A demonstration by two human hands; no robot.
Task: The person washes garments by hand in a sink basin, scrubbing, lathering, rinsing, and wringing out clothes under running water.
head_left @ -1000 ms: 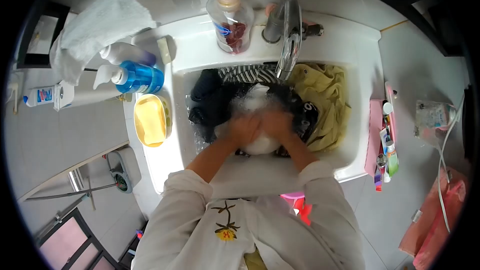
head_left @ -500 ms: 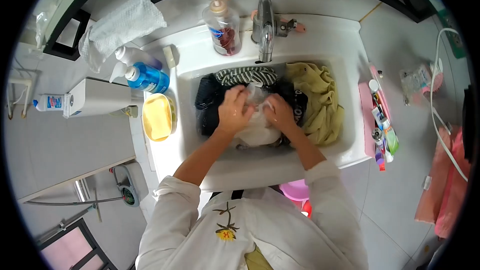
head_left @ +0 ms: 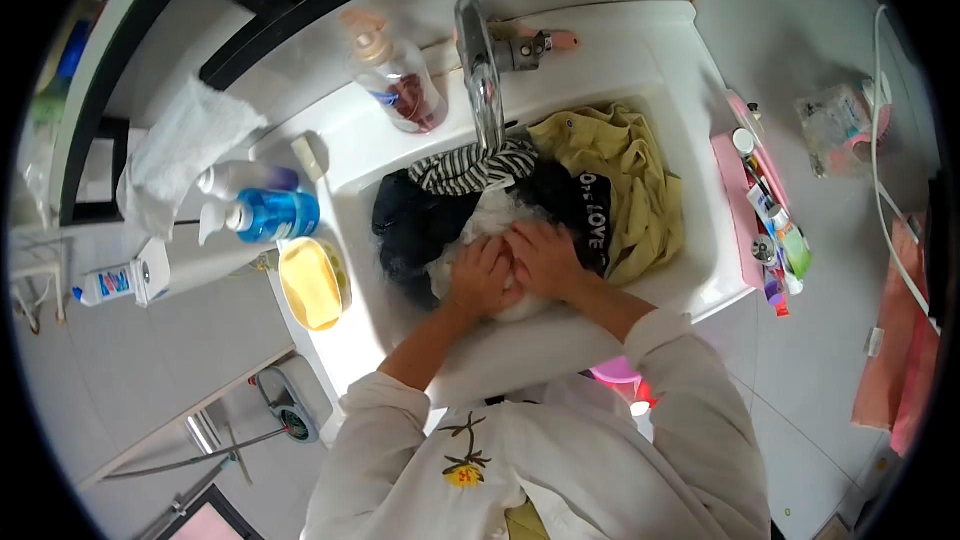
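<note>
Wet laundry lies in water in a white sink. My left hand and my right hand are side by side, fingers curled into a white garment and gripping it low in the basin. Parts of that garment are hidden under my palms. Dark cloth lies left of my left hand. Beyond both hands is a black-and-white striped cloth. Close to my right hand is black fabric with white lettering, and farther right a bunched olive-yellow garment.
A chrome faucet reaches over the basin. A pump bottle, a blue bottle and a yellow soap box stand along the left and back rim. At right hangs a pink holder with tubes and brushes.
Both hands have come closer together and nearer to me, pressing into the white garment. The camera view has turned and shifted, and the lettering on the black fabric shows more fully.
</note>
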